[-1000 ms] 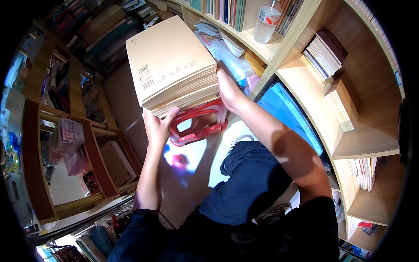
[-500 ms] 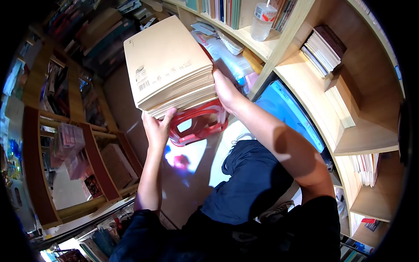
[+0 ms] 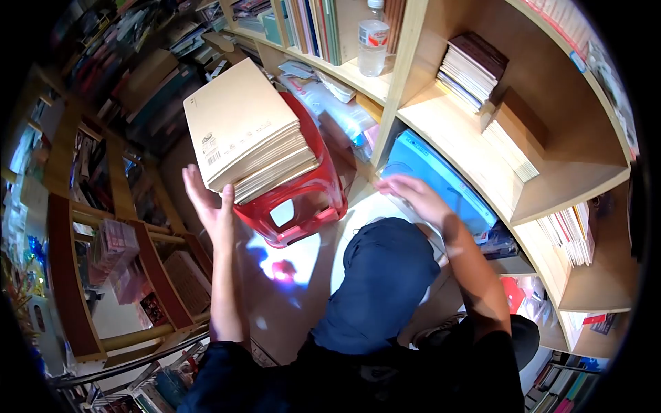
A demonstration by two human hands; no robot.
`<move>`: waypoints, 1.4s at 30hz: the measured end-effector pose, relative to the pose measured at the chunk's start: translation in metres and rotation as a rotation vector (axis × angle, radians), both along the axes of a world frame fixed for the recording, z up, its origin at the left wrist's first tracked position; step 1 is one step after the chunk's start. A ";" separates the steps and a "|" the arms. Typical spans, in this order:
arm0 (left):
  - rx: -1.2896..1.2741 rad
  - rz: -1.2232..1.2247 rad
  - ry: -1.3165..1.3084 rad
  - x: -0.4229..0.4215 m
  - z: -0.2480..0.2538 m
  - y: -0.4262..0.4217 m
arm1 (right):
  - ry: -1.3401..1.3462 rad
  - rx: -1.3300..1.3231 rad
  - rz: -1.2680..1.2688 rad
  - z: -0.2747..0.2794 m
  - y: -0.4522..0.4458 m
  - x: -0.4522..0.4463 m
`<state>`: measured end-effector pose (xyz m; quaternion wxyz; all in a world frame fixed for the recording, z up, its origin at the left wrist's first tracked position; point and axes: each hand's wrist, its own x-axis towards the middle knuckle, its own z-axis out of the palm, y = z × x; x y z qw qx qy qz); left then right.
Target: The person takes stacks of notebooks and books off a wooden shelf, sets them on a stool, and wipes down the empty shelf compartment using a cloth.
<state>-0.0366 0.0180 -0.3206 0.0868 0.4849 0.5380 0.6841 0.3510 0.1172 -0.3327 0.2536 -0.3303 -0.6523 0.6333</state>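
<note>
A thick stack of tan kraft-paper notebooks or envelopes (image 3: 241,124) rests on a red plastic stool (image 3: 323,175); the top one has a printed barcode. Beside the stack's near left corner is my left hand (image 3: 212,206), fingers and thumb spread, holding nothing. Whether its thumb still touches the corner I cannot tell. My right hand (image 3: 416,196) is well away from the stack, in front of a blue flat box (image 3: 441,182) under the shelf. Its fingers are stretched out, with nothing held.
Wooden shelves (image 3: 475,151) on the right hold stacked notebooks (image 3: 471,69). A clear plastic bottle (image 3: 372,48) stands on the back shelf beside upright books. Plastic-wrapped goods (image 3: 330,103) lie behind the stool. A wooden rack (image 3: 134,261) with pink packs runs along the left.
The stack, held between both hands before, now sits on the stool. My right hand has let go and moved right and down. My left hand has opened and shifted left.
</note>
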 end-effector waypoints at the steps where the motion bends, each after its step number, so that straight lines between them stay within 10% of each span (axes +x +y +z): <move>1: 0.035 0.083 0.145 0.009 0.022 -0.004 | 0.029 -0.100 -0.083 -0.019 -0.011 0.023; 4: 0.307 0.136 0.329 0.059 0.101 -0.009 | -0.165 0.051 -0.227 -0.111 -0.038 0.076; 10: 0.162 -0.636 0.959 0.178 0.218 0.020 | -1.151 0.555 0.210 -0.096 -0.085 0.094; 16: 0.468 -0.661 1.897 0.327 0.168 0.158 | -1.288 0.824 0.497 -0.047 -0.139 0.116; 17: 0.171 -0.659 1.919 0.352 0.167 0.184 | -1.296 0.818 0.496 -0.029 -0.153 0.120; 20: -0.179 -0.471 1.629 0.398 0.136 0.249 | -1.216 0.776 0.327 0.020 -0.194 0.133; 22: -0.723 -0.744 0.625 0.429 0.084 0.293 | -1.100 0.691 0.283 0.027 -0.214 0.147; 24: -0.719 -0.702 0.440 0.449 0.046 0.302 | -1.125 0.585 0.306 0.029 -0.226 0.157; 42: -1.210 -0.804 0.409 0.486 0.091 0.283 | -1.064 0.539 0.373 0.007 -0.263 0.210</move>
